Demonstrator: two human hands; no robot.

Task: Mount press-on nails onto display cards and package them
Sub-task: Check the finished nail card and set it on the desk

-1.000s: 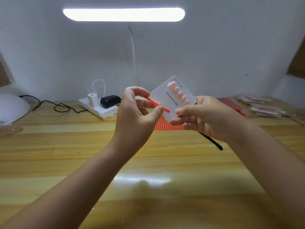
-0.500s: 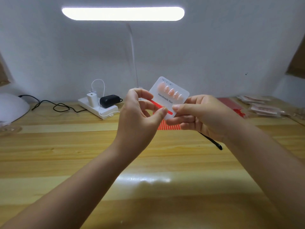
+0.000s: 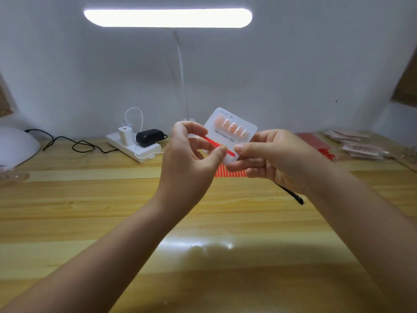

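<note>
Card (image 3: 232, 129) w/ pink nails (image 3: 230, 127) is tilting more upright vs. 0.5 s ago. Right hand (image 3: 274, 158) is gripping its edge, left hand (image 3: 191, 154) pinching red strip (image 3: 217, 145). Print is reading "Handmade Nail".

A long lamp bar (image 3: 168, 18) high against the wall (image 3: 293, 64) is the main light, blown out to pure white with a soft halo around it. The wall below it reads an even grey-blue and darkens toward the side edges. The tabletop (image 3: 79, 199) is brightly lit, and a smeared white glare (image 3: 198, 245) sits on its glossy wood toward the near edge, between the forearms. Faint, soft shadows lie under the arms. The view is wide-angle: the tabletop's far edge bows and the corners stretch. The packets (image 3: 361, 145) at the far right edge are blurred and smeared; the centre is sharper, with print on the card (image 3: 230, 132) legible.
</note>
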